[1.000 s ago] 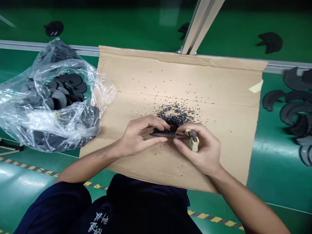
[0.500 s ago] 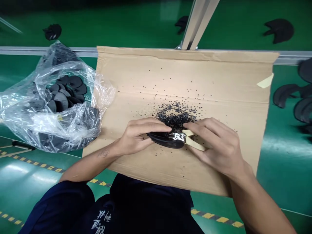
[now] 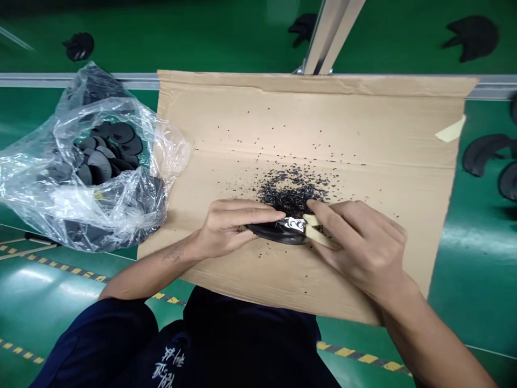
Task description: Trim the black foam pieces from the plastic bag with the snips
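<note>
My left hand (image 3: 228, 229) grips a curved black plastic part (image 3: 277, 235) by its left end, fingers along its top and thumb beneath. Closed around the cream handles of a pair of nippers (image 3: 297, 224) is my right hand (image 3: 363, 242). The metal jaws of the nippers lie against the part's upper edge, close to my left fingertips; the exact spot between the blades is too small to make out. Just beyond both hands, a pile of small black clippings (image 3: 293, 191) is spread over a cardboard sheet (image 3: 226, 113).
At the left lies a clear plastic bag (image 3: 161, 153) with several black disc-shaped parts (image 3: 99, 166) in it. More black parts (image 3: 487, 153) rest on the green surface at right and at the back. A metal upright (image 3: 335, 37) stands behind the cardboard.
The nippers' handles have come closer together in my right hand, and the jaws look more closed. My left hand stays on the black part, almost unmoved. The view has shifted slightly.
</note>
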{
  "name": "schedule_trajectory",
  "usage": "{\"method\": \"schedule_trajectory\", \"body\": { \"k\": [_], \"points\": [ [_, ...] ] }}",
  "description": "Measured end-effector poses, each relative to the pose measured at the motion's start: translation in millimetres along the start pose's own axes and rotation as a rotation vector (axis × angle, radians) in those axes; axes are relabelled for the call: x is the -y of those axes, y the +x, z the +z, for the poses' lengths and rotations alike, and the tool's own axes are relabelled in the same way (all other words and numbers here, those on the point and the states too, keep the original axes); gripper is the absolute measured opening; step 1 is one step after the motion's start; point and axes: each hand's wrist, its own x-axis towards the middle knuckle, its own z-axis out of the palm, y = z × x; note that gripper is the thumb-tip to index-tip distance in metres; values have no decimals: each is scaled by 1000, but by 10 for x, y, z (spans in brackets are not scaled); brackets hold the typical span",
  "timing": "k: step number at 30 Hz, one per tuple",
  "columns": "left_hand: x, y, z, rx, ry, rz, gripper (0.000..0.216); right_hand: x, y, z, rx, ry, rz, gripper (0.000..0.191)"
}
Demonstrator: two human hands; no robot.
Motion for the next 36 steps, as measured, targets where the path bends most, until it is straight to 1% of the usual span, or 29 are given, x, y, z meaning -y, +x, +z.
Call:
{"method": "schedule_trajectory", "body": {
  "k": [3,7,10,12,15,17,19,20,21,22,24,25,26,27,29,30,31,32,33,34,36],
  "points": [
    [0,-13,7,-7,-8,0,37,18,11,-21,0,-27,-19,35],
    [1,-21,13,-5,-21,3,37,15,24,-29,-17,-78,-87,31],
    [-9,-9,9,15,-21,6,37,1,3,-19,1,-40,-54,26],
    [-13,6,9,13,-23,13,35,3,-9,-9,40,87,14,22],
    [-2,21,34,-6,-50,28,33,24,6,8,92,402,119,19],
    [-5,13,56,-9,-65,32,31,33,34,18,102,556,190,16],
    [-46,-5,43,-6,-54,-5,28,19,57,20,84,599,238,12],
    [-83,-11,10,-1,-47,-52,26,-1,63,16,68,574,245,11],
    [-127,-10,-47,17,-49,-114,26,-30,64,12,41,518,236,12],
    [-172,5,-131,48,-60,-184,31,-69,60,10,12,439,215,15],
    [-229,96,-377,141,-81,-299,50,-166,46,25,-50,216,164,20],
    [-224,181,-535,195,-59,-325,57,-215,40,44,-64,122,137,19],
    [-187,297,-711,236,3,-325,60,-257,36,67,-93,64,115,20],
    [-115,441,-898,249,111,-301,58,-289,35,90,-110,27,96,20],
    [132,789,-1271,222,426,-216,49,-314,39,119,-136,-1,80,19],
    [296,973,-1436,165,606,-167,49,-310,41,122,-139,-2,81,19],
    [473,1150,-1575,133,763,-172,48,-302,42,118,-135,1,85,20],
    [647,1311,-1683,122,888,-245,46,-293,42,109,-124,7,92,20],
    [807,1450,-1760,135,971,-371,44,-290,39,96,-110,10,106,20],
    [941,1568,-1807,154,1008,-482,42,-296,35,82,-95,8,123,20],
    [1121,1752,-1826,178,1016,-596,37,-335,23,52,-82,-15,178,19]
  ]
}}
